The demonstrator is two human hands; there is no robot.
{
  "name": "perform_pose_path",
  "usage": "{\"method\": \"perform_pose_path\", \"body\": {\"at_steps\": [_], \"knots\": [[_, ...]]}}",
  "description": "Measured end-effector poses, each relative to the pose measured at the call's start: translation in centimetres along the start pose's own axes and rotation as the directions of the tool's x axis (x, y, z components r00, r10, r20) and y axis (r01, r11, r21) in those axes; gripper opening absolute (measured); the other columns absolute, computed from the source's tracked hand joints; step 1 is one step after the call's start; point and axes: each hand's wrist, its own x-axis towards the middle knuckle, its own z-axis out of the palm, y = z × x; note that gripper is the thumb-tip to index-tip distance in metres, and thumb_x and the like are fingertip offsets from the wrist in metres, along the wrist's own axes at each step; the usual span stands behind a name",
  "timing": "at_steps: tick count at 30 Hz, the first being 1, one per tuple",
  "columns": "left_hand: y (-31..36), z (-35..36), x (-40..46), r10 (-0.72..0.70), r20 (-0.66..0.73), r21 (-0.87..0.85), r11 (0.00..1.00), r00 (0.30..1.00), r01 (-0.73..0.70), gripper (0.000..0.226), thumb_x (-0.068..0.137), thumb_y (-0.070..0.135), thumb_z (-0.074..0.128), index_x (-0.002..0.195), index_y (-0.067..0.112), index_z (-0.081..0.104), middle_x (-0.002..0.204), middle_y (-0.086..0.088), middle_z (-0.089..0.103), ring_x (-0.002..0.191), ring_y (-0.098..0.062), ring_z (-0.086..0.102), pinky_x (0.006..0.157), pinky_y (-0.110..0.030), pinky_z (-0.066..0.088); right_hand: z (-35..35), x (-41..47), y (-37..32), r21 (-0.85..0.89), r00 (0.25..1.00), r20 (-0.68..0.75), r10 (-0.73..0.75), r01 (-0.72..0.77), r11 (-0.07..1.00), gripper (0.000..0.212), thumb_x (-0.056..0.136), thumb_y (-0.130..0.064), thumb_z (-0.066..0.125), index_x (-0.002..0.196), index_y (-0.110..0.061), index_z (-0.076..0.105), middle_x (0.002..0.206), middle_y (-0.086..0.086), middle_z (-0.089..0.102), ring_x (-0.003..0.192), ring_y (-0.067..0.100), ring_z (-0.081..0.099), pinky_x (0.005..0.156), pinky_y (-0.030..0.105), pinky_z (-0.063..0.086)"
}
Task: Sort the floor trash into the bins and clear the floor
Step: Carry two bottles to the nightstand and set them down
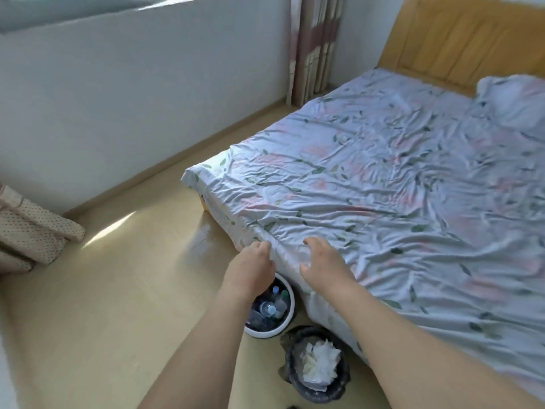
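Note:
Two bins stand on the floor against the bed's near corner. The white bin holds several plastic bottles; my left forearm covers part of it. Beside it, the dark bin with a black liner holds crumpled white tissue. My left hand reaches to the bedsheet edge, its fingers curled at a fold of the sheet; whether it grips the fold is unclear. My right hand hovers over the sheet with fingers spread and nothing in it. No loose trash shows on the visible floor.
A bed with a wrinkled floral sheet fills the right side, with a wooden headboard and a pillow. Folded dotted fabric lies at the left. A curtain hangs in the far corner. A light wooden floor runs along the wall.

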Motion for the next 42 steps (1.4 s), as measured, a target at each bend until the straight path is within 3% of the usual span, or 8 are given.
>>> {"method": "perform_pose_path", "body": {"at_steps": [5, 11, 17, 24, 29, 37, 42], "knots": [[7.6, -6.0, 0.9, 0.172, -0.055, 0.092, 0.982, 0.984, -0.167, 0.026, 0.094, 0.017, 0.045, 0.119, 0.012, 0.051, 0.117, -0.003, 0.055, 0.108, -0.027, 0.055, 0.082, -0.036, 0.047, -7.0, -7.5, 3.8, 0.028, 0.992, -0.089, 0.095, -0.093, 0.995, 0.057, 0.092, -0.023, 0.05, 0.146, -0.019, 0.032, 0.146, 0.002, 0.035, 0.131, 0.023, 0.039, 0.107, 0.035, 0.037], [21.4, -8.7, -1.2, 0.434, -0.073, 0.202, 0.888, 0.898, -0.413, 0.029, 0.094, 0.023, 0.048, 0.121, 0.011, 0.05, 0.121, -0.007, 0.055, 0.11, -0.03, 0.055, 0.078, -0.036, 0.045, -16.6, -15.7, 12.1, 0.13, 0.928, -0.27, 0.257, -0.23, 0.965, 0.058, 0.094, -0.026, 0.053, 0.146, -0.017, 0.031, 0.145, 0.004, 0.035, 0.127, 0.023, 0.043, 0.1, 0.035, 0.041], [40.1, -5.9, -4.6, 0.624, -0.03, 0.264, 0.758, 0.78, -0.596, 0.039, 0.096, 0.03, 0.047, 0.131, 0.012, 0.046, 0.134, -0.007, 0.051, 0.119, -0.03, 0.051, 0.089, -0.038, 0.045, -23.6, -26.5, 24.8, 0.2, 0.858, -0.358, 0.37, -0.316, 0.927, 0.061, 0.092, -0.029, 0.057, 0.146, -0.018, 0.031, 0.146, 0.004, 0.034, 0.128, 0.024, 0.042, 0.102, 0.034, 0.04], [64.7, 1.4, -12.5, 0.799, 0.008, 0.312, 0.57, 0.602, -0.76, 0.04, 0.097, 0.034, 0.046, 0.131, 0.013, 0.046, 0.131, -0.007, 0.052, 0.119, -0.029, 0.052, 0.089, -0.04, 0.047, -30.7, -42.4, 43.7, 0.206, 0.755, -0.428, 0.496, -0.453, 0.867, 0.058, 0.091, -0.028, 0.054, 0.144, -0.017, 0.034, 0.144, 0.007, 0.039, 0.127, 0.025, 0.043, 0.099, 0.033, 0.041], [77.1, 5.7, -16.4, 0.854, 0.079, 0.369, 0.454, 0.514, -0.811, 0.037, 0.097, 0.033, 0.045, 0.128, 0.013, 0.047, 0.125, -0.008, 0.054, 0.118, -0.03, 0.052, 0.092, -0.042, 0.047, -35.3, -49.4, 53.1, 0.224, 0.703, -0.462, 0.54, -0.497, 0.838, 0.057, 0.09, -0.025, 0.056, 0.143, -0.018, 0.036, 0.145, 0.007, 0.04, 0.129, 0.025, 0.043, 0.101, 0.032, 0.038], [91.0, 12.6, -14.0, 0.86, 0.121, 0.382, 0.42, 0.495, -0.823, 0.038, 0.098, 0.033, 0.043, 0.131, 0.015, 0.045, 0.127, -0.004, 0.053, 0.118, -0.026, 0.052, 0.084, -0.035, 0.043, -40.3, -50.7, 67.6, 0.247, 0.689, -0.469, 0.552, -0.498, 0.831, 0.058, 0.09, -0.025, 0.056, 0.144, -0.017, 0.035, 0.146, 0.005, 0.038, 0.131, 0.024, 0.041, 0.105, 0.035, 0.038], [100.6, 17.1, -7.3, 0.829, 0.088, 0.287, 0.509, 0.552, -0.811, 0.037, 0.098, 0.033, 0.043, 0.129, 0.013, 0.046, 0.125, -0.005, 0.053, 0.116, -0.027, 0.053, 0.088, -0.04, 0.049, -45.2, -46.9, 78.4, 0.221, 0.708, -0.463, 0.534, -0.491, 0.843, 0.061, 0.091, -0.027, 0.056, 0.146, -0.019, 0.031, 0.149, 0.004, 0.036, 0.132, 0.022, 0.041, 0.104, 0.034, 0.039]]}}
